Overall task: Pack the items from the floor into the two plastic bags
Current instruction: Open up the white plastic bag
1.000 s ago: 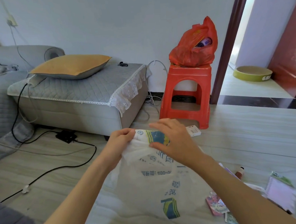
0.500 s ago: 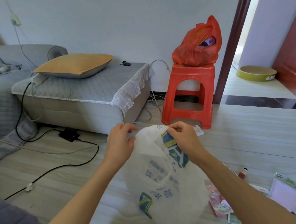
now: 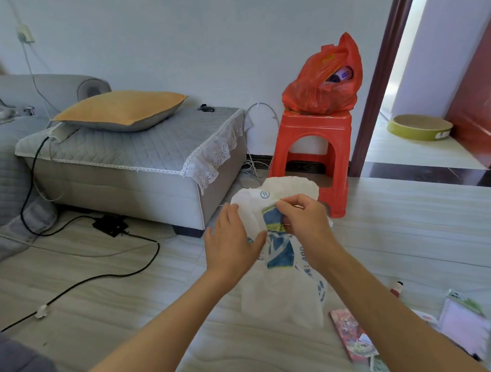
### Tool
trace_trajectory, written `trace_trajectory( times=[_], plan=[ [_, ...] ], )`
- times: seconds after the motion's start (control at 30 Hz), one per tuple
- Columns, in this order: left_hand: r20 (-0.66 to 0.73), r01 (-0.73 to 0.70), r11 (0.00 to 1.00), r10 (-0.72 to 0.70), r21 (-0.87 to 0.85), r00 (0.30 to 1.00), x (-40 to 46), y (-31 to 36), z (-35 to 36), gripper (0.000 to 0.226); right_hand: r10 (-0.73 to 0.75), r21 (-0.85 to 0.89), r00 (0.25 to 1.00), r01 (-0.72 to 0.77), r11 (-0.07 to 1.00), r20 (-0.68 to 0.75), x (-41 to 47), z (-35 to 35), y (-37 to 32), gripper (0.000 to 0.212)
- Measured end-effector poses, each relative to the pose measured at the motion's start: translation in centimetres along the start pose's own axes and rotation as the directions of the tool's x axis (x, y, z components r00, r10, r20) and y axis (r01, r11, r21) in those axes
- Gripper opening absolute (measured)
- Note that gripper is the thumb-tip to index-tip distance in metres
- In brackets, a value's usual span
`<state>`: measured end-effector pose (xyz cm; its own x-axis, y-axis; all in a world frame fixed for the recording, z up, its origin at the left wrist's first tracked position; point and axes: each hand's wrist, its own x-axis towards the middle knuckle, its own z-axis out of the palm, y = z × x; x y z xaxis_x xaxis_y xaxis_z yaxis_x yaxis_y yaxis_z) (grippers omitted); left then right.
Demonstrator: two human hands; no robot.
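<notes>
A white plastic bag (image 3: 282,292) with blue and yellow print hangs in front of me above the floor. My right hand (image 3: 302,219) pinches its upper edge near the print. My left hand (image 3: 232,244) lies against the bag's left side with the fingers spread and the thumb pressing the plastic. A filled red plastic bag (image 3: 323,86) sits on the red stool (image 3: 311,150). On the floor at the lower right lie a red packet (image 3: 351,334), a pink packet (image 3: 464,327) and a small red-capped bottle (image 3: 396,288).
A grey sofa ottoman (image 3: 140,169) with an orange cushion (image 3: 122,110) stands to the left. A black cable (image 3: 100,276) and power adapter (image 3: 110,224) run across the floor. A doorway at the right shows a round yellow-green tray (image 3: 419,126).
The bag has gone from puffed and round to hanging longer and flatter. My left hand let go of the rim and now rests flat on the bag's side; my right hand keeps its pinch.
</notes>
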<state>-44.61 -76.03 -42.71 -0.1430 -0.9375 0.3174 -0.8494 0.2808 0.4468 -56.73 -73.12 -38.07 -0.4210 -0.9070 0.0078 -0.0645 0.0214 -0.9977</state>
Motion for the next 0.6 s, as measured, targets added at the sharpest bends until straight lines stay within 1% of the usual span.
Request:
trace_trajectory(
  times=[0.07, 0.2, 0.27, 0.33, 0.37, 0.4, 0.43, 0.47, 0.5, 0.53, 0.6],
  plan=[
    [-0.059, 0.042, 0.995, -0.047, -0.093, 0.997, 0.2, 0.3, -0.4, 0.065, 0.010, -0.008, 1.000, -0.010, 1.000, 0.005, 0.0, -0.7, 0.0, 0.018],
    [-0.133, 0.024, 0.992, -0.040, -0.120, 0.990, 0.3, 0.1, -1.1, 0.029, 0.009, -0.015, 0.999, -0.008, 1.000, 0.037, 0.0, -1.8, -0.1, 0.020],
    [-0.091, 0.007, 0.976, -0.028, -0.218, 0.995, 0.6, -0.3, -1.3, 0.022, 0.019, -0.073, 1.000, -0.017, 0.997, 0.016, 0.3, -2.5, 0.2, 0.019],
    [0.028, -0.018, 0.949, 0.028, -0.314, 0.999, 0.8, -0.8, -1.6, 0.019, 0.052, -0.122, 0.997, -0.058, 0.991, -0.051, 0.8, -3.5, 0.7, 0.020],
    [0.108, -0.006, 0.917, 0.053, -0.398, 0.993, 0.8, -1.0, -1.9, 0.016, 0.084, -0.123, 0.993, -0.094, 0.988, -0.088, 1.0, -4.1, 1.0, 0.020],
    [0.207, 0.058, 0.849, 0.061, -0.525, 0.976, 0.7, -1.1, -2.2, 0.014, 0.139, -0.109, 0.984, -0.151, 0.982, -0.115, 1.3, -4.7, 1.4, 0.020],
    [0.306, 0.164, 0.733, 0.063, -0.660, 0.950, 0.6, -1.2, -2.7, 0.015, 0.198, -0.078, 0.972, -0.209, 0.975, -0.129, 1.6, -5.3, 1.8, 0.017],
    [0.399, 0.285, 0.598, 0.063, -0.749, 0.915, 0.5, -1.5, -3.0, 0.016, 0.256, -0.033, 0.958, -0.262, 0.964, -0.129, 1.8, -5.8, 2.1, 0.011],
    [0.466, 0.379, 0.487, 0.066, -0.787, 0.882, 0.5, -1.8, -3.4, 0.018, 0.312, 0.020, 0.942, -0.312, 0.950, -0.124, 1.8, -6.1, 2.2, 0.009],
    [0.510, 0.439, 0.417, 0.069, -0.796, 0.858, 0.4, -2.1, -3.7, 0.020, 0.357, 0.067, 0.927, -0.351, 0.934, -0.114, 1.8, -6.2, 2.2, 0.015],
    [0.562, 0.509, 0.333, 0.080, -0.794, 0.824, 0.5, -2.6, -4.2, 0.021, 0.397, 0.123, 0.911, -0.384, 0.915, -0.111, 1.9, -6.1, 2.3, 0.026]
  ],
)
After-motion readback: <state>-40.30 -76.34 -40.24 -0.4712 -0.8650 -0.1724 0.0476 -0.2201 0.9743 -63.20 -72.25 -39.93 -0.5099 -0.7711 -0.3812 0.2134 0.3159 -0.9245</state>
